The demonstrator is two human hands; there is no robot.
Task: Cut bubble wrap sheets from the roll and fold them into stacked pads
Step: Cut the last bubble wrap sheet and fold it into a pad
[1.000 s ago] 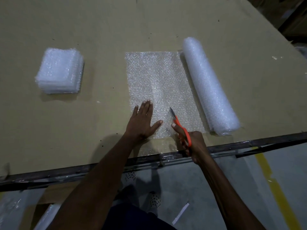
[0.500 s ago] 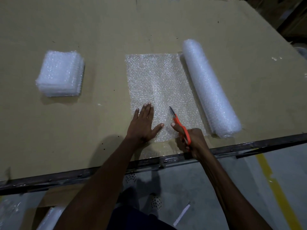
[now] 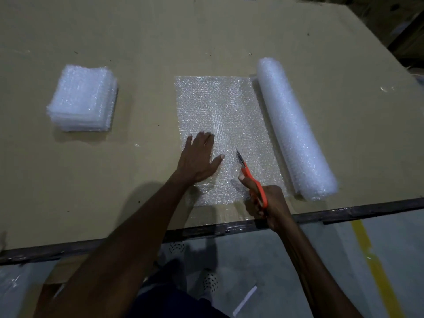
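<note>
Head view: a clear, flat sheet of bubble wrap (image 3: 220, 125) lies unrolled mid-worktop, joined at its right edge to the white cylindrical roll (image 3: 296, 129). Its long axis runs near to far. The right hand (image 3: 268, 203), nearer the roll, grips orange-handled scissors (image 3: 251, 177) pointing far along that axis. The left hand (image 3: 199, 159) presses flat, fingers spread. A stack of folded pads (image 3: 83, 98) sits well left on the tan cardboard worktop (image 3: 137, 42).
</note>
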